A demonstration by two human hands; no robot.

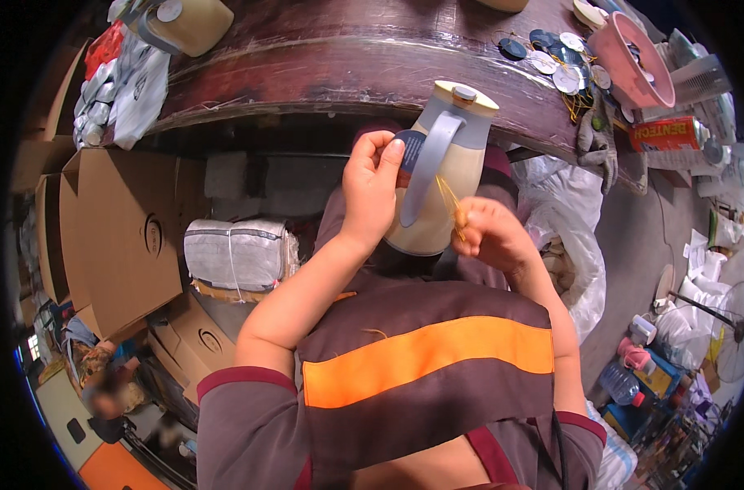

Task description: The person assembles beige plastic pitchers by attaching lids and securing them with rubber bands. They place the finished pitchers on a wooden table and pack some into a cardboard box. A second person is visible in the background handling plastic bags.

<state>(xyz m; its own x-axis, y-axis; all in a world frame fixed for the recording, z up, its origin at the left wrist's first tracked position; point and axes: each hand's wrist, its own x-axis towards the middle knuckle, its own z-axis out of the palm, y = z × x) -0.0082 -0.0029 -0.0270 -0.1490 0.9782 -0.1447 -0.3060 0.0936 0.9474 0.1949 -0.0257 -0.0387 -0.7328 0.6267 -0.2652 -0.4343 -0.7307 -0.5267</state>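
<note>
Head view: we see the cream-and-grey jug (471, 163) between the two hands, in front of the dark red-brown table (306, 73). The left hand (373, 184) pinches a dark round tag (412, 152) beside the grey handle (430, 167); whether it also grips the jug, we cannot tell. The right hand (493, 233) pinches a yellow string (445, 192) next to the jug's body. We judge the step in hand to be tying the tag to the handle; the next move likely calls for drawing the string snug without a tangle. Beyond, we find a pile of tags (566, 61) on the table near a pink basin (611, 61), and another jug (196, 24) at its left end. Around us are cardboard boxes (122, 237) and a tied white bundle (233, 251) leftward, a clear plastic bag (583, 265) rightward
</note>
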